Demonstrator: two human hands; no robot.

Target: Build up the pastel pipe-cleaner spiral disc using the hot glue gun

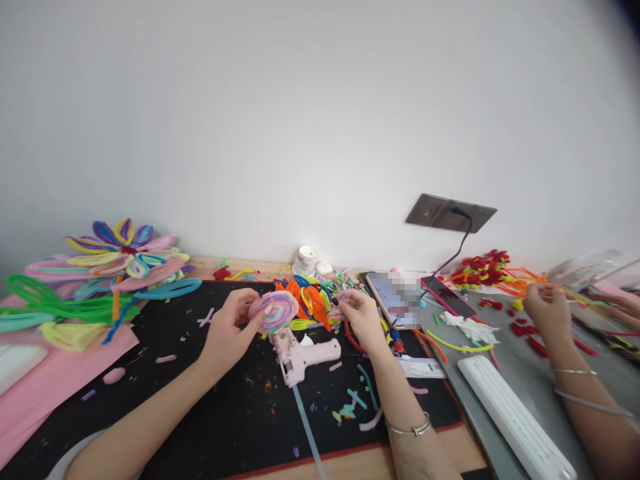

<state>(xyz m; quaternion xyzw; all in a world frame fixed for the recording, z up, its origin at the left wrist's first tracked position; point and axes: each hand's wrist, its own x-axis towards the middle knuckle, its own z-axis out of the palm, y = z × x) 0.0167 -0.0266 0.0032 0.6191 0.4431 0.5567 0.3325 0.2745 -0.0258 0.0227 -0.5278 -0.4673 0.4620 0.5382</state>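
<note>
On the head view, my only feed, I take the pink, lilac and white spiral disc of fuzzy stems (pixel 276 312) as the centre of the clock. It is raised over the black mat with a red edge (pixel 215 407), which covers much of the pale wooden surface (pixel 360 461). My left hand (pixel 236 321) has it by its near-left rim, thumb and fingers pinched narrow. At 3 o'clock my right hand (pixel 362 319) is drawn in to a fingertip pinch on what looks like a small lilac strip (pixel 341 296); the fingers partly hide it.

At 5 o'clock, just below the disc, a pale pink glue gun (pixel 307 360) lies on the mat, a translucent glue stick (pixel 307 423) trailing from it towards 6. Loose blue and green fuzzy offcuts (pixel 349 411) lie between 4 and 5. Between the hands, a bundle of orange fuzzy stems (pixel 313 300) sits behind, and at 1 o'clock a small white cup (pixel 306 261) stands near the wall. Towards 10 I see a many-coloured looped-petal flower (pixel 125 257).

Well out at 3, past a phone with a lit screen (pixel 393 300), a co-worker's hand (pixel 547 308) works over a grey mat (pixel 450 393), fingers bent; I cannot tell what it holds.
</note>
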